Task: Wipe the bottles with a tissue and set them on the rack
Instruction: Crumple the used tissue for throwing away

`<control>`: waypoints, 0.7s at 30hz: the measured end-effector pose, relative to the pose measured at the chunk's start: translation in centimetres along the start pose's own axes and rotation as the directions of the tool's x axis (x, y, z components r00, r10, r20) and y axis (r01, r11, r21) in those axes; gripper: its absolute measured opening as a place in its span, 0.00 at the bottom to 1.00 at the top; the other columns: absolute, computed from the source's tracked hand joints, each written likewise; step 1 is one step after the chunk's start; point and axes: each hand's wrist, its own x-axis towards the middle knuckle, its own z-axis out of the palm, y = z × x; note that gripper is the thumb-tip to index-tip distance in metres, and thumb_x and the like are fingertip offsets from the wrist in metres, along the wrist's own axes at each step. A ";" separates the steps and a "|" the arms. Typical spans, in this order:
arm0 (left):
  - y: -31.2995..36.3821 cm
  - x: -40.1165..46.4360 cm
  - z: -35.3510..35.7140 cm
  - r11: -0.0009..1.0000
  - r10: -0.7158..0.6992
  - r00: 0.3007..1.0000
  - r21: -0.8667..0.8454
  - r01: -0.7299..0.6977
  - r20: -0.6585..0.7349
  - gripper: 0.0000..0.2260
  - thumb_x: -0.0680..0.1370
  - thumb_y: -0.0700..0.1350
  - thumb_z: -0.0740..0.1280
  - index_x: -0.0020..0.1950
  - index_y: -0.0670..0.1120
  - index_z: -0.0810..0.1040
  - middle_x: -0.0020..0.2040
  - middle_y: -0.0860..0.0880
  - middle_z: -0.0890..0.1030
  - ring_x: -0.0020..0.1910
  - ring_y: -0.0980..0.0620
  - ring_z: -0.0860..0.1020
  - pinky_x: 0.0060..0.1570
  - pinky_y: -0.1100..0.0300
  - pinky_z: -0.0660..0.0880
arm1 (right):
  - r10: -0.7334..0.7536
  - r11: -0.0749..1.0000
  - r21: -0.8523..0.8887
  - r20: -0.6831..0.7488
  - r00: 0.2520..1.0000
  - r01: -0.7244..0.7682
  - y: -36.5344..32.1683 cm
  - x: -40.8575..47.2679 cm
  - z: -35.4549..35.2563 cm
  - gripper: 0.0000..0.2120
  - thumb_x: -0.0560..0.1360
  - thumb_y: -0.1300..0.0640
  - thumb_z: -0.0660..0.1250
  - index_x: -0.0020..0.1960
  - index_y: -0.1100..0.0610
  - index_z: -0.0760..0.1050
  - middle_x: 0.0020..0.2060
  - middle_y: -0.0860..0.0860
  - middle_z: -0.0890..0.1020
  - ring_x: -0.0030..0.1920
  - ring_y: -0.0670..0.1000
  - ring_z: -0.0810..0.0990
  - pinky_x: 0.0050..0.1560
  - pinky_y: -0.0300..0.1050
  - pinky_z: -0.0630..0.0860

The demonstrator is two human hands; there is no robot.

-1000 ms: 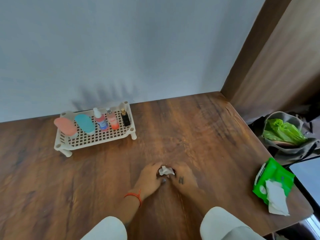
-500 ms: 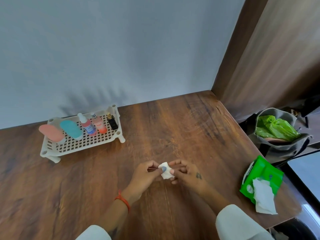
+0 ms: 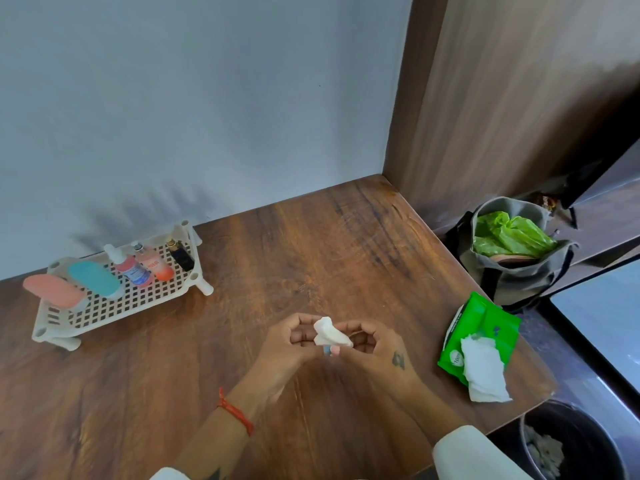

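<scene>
Both hands meet above the desk (image 3: 311, 244), near the middle of its front edge, and share a crumpled white tissue (image 3: 328, 333). Left hand (image 3: 289, 342) has its fingers curled inward, thumb and fingertips closed on the tissue's left end. Right hand (image 3: 375, 344) pinches the right end between thumb and bent fingers, its back turned up. Something small in pink and blue (image 3: 330, 350) peeks out just under the tissue; what it is cannot be told. Both forearms reach in from the front edge, the left wrist wearing a red thread (image 3: 237, 412).

Toward the back left corner stands the white rack (image 3: 138, 301), carrying five bottles (image 3: 133, 268). A green tissue pack (image 3: 479, 332) lies by the right edge.
</scene>
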 end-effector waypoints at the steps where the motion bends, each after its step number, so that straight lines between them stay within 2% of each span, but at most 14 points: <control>1: 0.2 0.0 0.3 1.000 0.005 1.000 0.016 -0.005 0.012 0.18 0.68 0.30 0.74 0.54 0.43 0.78 0.44 0.43 0.85 0.42 0.50 0.82 0.46 0.58 0.78 | 0.007 1.000 -0.005 -0.013 1.000 -0.007 0.0 0.0 -0.3 0.08 0.68 0.58 0.75 0.44 0.47 0.80 0.41 0.45 0.84 0.42 0.44 0.83 0.42 0.38 0.79; 3: 0.5 0.0 0.8 0.999 0.003 1.000 0.037 -0.004 0.031 0.18 0.68 0.30 0.73 0.54 0.43 0.78 0.44 0.42 0.85 0.41 0.51 0.82 0.46 0.59 0.79 | 0.088 0.996 0.038 -0.030 0.996 -0.087 0.2 0.1 -0.7 0.05 0.71 0.59 0.72 0.44 0.50 0.81 0.40 0.46 0.85 0.42 0.46 0.83 0.41 0.38 0.78; 4: 0.6 0.1 1.0 0.999 -0.004 0.999 0.046 0.003 0.034 0.18 0.68 0.30 0.73 0.54 0.43 0.77 0.44 0.42 0.85 0.41 0.50 0.82 0.45 0.58 0.79 | 0.167 0.979 0.123 -0.030 0.986 -0.162 0.5 0.2 -1.0 0.03 0.72 0.59 0.70 0.44 0.53 0.81 0.40 0.50 0.85 0.42 0.49 0.83 0.42 0.42 0.79; 6: 0.8 0.1 1.4 0.998 -0.034 0.999 0.045 0.032 0.036 0.17 0.69 0.30 0.72 0.54 0.44 0.78 0.45 0.42 0.85 0.42 0.50 0.82 0.46 0.57 0.78 | 0.312 0.865 0.404 0.030 0.949 -0.297 0.7 0.3 -1.4 0.04 0.74 0.62 0.67 0.43 0.60 0.80 0.42 0.60 0.84 0.44 0.58 0.82 0.47 0.53 0.79; 7: 0.9 0.1 1.6 0.998 -0.053 0.998 0.029 0.052 0.042 0.17 0.69 0.30 0.72 0.54 0.44 0.78 0.45 0.42 0.85 0.43 0.49 0.82 0.47 0.56 0.78 | 0.355 0.783 0.522 0.072 0.932 -0.339 0.8 0.3 -1.6 0.06 0.75 0.63 0.65 0.44 0.64 0.80 0.44 0.64 0.83 0.45 0.60 0.82 0.48 0.54 0.78; 9: 0.9 0.3 2.0 0.996 -0.083 0.994 -0.008 0.083 0.065 0.16 0.69 0.30 0.72 0.53 0.43 0.78 0.46 0.41 0.84 0.44 0.48 0.81 0.47 0.56 0.77 | 0.404 0.695 0.614 0.095 0.910 -0.373 0.9 0.0 -2.1 0.08 0.77 0.64 0.61 0.49 0.66 0.77 0.45 0.64 0.82 0.44 0.58 0.83 0.44 0.48 0.81; 11: 0.8 0.4 2.4 0.996 -0.088 0.993 0.008 0.088 0.076 0.16 0.69 0.29 0.71 0.53 0.43 0.78 0.46 0.40 0.84 0.43 0.49 0.81 0.46 0.57 0.76 | 0.404 0.692 0.623 0.084 0.911 -0.364 1.0 -0.4 -2.5 0.09 0.78 0.62 0.59 0.53 0.65 0.75 0.47 0.62 0.83 0.44 0.56 0.83 0.40 0.43 0.81; 13: 0.7 0.5 2.9 0.996 -0.078 0.994 0.052 0.074 0.075 0.16 0.69 0.29 0.71 0.54 0.42 0.78 0.45 0.40 0.84 0.41 0.51 0.81 0.44 0.58 0.76 | 0.340 0.738 0.594 0.080 0.937 -0.319 1.1 -1.1 -2.9 0.11 0.77 0.57 0.62 0.57 0.61 0.73 0.49 0.59 0.83 0.47 0.55 0.83 0.42 0.45 0.80; 14: 0.8 0.5 3.2 0.996 -0.069 0.994 0.069 0.063 0.079 0.16 0.70 0.29 0.71 0.54 0.42 0.78 0.45 0.40 0.84 0.40 0.51 0.80 0.43 0.59 0.76 | 0.305 0.796 0.523 0.087 0.948 -0.304 1.0 -1.4 -3.1 0.13 0.74 0.55 0.65 0.57 0.58 0.73 0.49 0.56 0.83 0.47 0.52 0.83 0.43 0.44 0.80; 16: 0.9 0.5 3.7 0.994 -0.050 0.994 0.101 0.040 0.098 0.16 0.70 0.29 0.70 0.53 0.43 0.78 0.45 0.40 0.84 0.39 0.51 0.80 0.41 0.61 0.77 | 0.255 0.923 0.285 0.053 0.966 -0.259 1.0 -2.0 -3.3 0.12 0.71 0.54 0.70 0.52 0.50 0.72 0.44 0.45 0.82 0.43 0.37 0.81 0.38 0.32 0.76; 17: 1.0 0.5 4.0 0.993 -0.040 0.993 0.115 0.027 0.110 0.16 0.70 0.29 0.70 0.53 0.44 0.78 0.45 0.39 0.84 0.40 0.51 0.80 0.42 0.61 0.77 | 0.239 0.949 0.210 0.000 0.971 -0.234 1.2 -2.0 -3.4 0.11 0.71 0.55 0.71 0.49 0.48 0.71 0.42 0.41 0.80 0.40 0.33 0.79 0.36 0.28 0.74; 18: 1.0 0.6 4.2 0.993 -0.031 0.992 0.121 0.016 0.123 0.16 0.70 0.29 0.70 0.53 0.44 0.78 0.46 0.39 0.84 0.41 0.51 0.80 0.42 0.62 0.77 | 0.225 0.956 0.201 -0.036 0.974 -0.213 1.2 -2.0 -3.5 0.09 0.71 0.55 0.71 0.48 0.48 0.73 0.42 0.42 0.81 0.40 0.34 0.80 0.36 0.28 0.74; 19: 1.0 0.6 4.3 0.992 -0.024 0.990 0.125 0.007 0.138 0.15 0.70 0.28 0.69 0.53 0.44 0.78 0.46 0.39 0.83 0.41 0.51 0.80 0.41 0.63 0.77 | 0.225 0.947 0.244 -0.046 0.973 -0.207 1.1 -1.8 -3.7 0.07 0.71 0.55 0.71 0.48 0.50 0.76 0.44 0.47 0.83 0.41 0.39 0.82 0.39 0.34 0.77; 21: 1.1 0.6 4.4 0.991 -0.030 0.986 0.132 0.009 0.163 0.15 0.70 0.28 0.69 0.52 0.44 0.79 0.45 0.42 0.83 0.41 0.54 0.79 0.40 0.64 0.76 | 0.286 0.867 0.440 -0.050 0.957 -0.236 1.0 -1.5 -4.2 0.07 0.73 0.56 0.68 0.49 0.58 0.79 0.44 0.57 0.84 0.42 0.51 0.83 0.40 0.43 0.79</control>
